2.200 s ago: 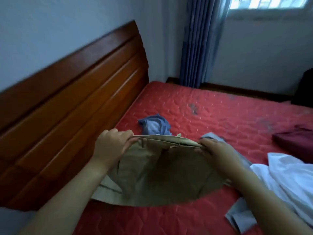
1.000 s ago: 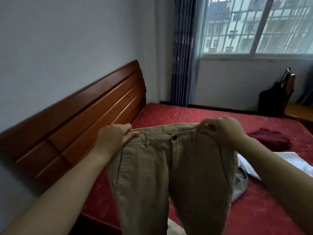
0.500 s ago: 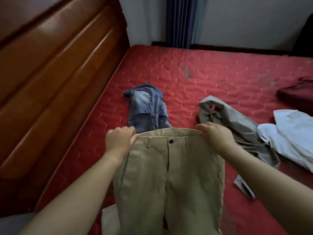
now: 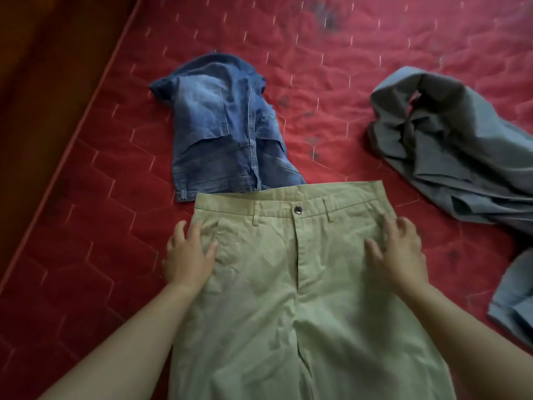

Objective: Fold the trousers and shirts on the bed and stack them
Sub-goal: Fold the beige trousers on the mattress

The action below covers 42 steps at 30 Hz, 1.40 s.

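Beige trousers (image 4: 288, 284) lie flat, front up, on the red quilted mattress (image 4: 346, 67), waistband away from me and legs running off the bottom of the view. My left hand (image 4: 187, 255) rests flat on their left hip with spread fingers. My right hand (image 4: 398, 249) lies flat on the right hip, fingers spread too. Folded blue jeans (image 4: 225, 125) sit just beyond the waistband, their near edge under it. A crumpled grey garment (image 4: 447, 145) lies to the right.
The dark wooden headboard (image 4: 43, 82) runs along the left side of the mattress. Another piece of grey-blue cloth (image 4: 513, 298) shows at the right edge. Bare red mattress stretches beyond the clothes and left of the trousers.
The trousers, held up by the waistband before, now lie flat on the mattress. Both hands have let go of the waistband and rest flat on the hips.
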### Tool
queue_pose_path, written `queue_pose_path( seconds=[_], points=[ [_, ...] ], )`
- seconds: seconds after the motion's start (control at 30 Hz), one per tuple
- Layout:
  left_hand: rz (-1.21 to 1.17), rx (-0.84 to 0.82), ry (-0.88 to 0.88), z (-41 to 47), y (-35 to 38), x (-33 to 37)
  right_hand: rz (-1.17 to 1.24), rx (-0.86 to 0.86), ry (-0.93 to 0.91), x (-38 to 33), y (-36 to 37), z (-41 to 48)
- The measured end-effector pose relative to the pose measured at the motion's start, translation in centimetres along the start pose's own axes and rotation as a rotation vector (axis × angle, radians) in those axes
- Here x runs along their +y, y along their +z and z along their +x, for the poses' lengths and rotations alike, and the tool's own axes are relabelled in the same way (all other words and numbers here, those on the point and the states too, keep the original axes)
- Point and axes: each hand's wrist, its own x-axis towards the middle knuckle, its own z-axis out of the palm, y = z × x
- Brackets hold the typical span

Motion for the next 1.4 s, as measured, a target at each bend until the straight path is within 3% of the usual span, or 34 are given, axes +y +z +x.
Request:
queue_pose_path(
  seconds=[0.27, 0.37, 0.47, 0.57, 0.67, 0.73, 0.83, 0.93, 1.03, 1.13, 1.3, 1.4],
  points=[
    [-0.24, 0.01, 0.076, 2.7, 1.6, -1.4, 0.205, 0.178, 0.143, 1.2, 0.7, -2.4],
    [-0.269, 0.05, 0.159, 2.1, 0.9, -1.3, 0.252, 0.222, 0.011, -1.5, -1.1, -4.9],
    [-0.292, -0.011, 0.142, 1.6, -0.1, -1.3, 0.333, 0.233, -0.227, -7.1, -1.8, -8.6],
    [-0.33, -0.103, 0.12, 0.8, -1.7, -2.3, 0.347, 0.048, -0.375, -14.0, 0.6, -12.5],
    [-0.338, -0.042, 0.162, -0.2, -3.3, -4.1, 0.359, -0.227, -0.323, -19.5, 4.0, -14.2],
    [-0.386, -0.052, 0.145, -0.7, -3.6, -4.8, 0.302, -0.299, -0.282, -20.6, 5.3, -14.1],
    [-0.49, -0.157, 0.107, -1.0, -2.8, -4.2, 0.387, -0.139, -0.282, -19.0, 5.1, -13.3],
    [-0.574, -0.281, 0.042, -1.2, -0.8, -1.9, 0.297, 0.09, -0.277, -15.5, 4.7, -11.4],
    [-0.625, -0.341, -0.046, -2.4, 1.3, 0.3, 0.26, 0.026, -0.107, -11.9, 4.8, -11.2],
    [-0.714, -0.298, -0.086, -4.1, 2.0, 1.1, 0.379, -0.087, -0.041, -9.7, 5.3, -13.8],
    [-0.846, 0.055, 0.266, -2.6, -1.3, 0.6, 0.458, 0.151, -0.109, -11.6, 3.7, -16.3],
    [-0.687, 0.07, 0.251, 1.1, -3.4, -2.3, 0.495, 0.002, -0.27, -15.4, 3.2, -17.2]
  ],
)
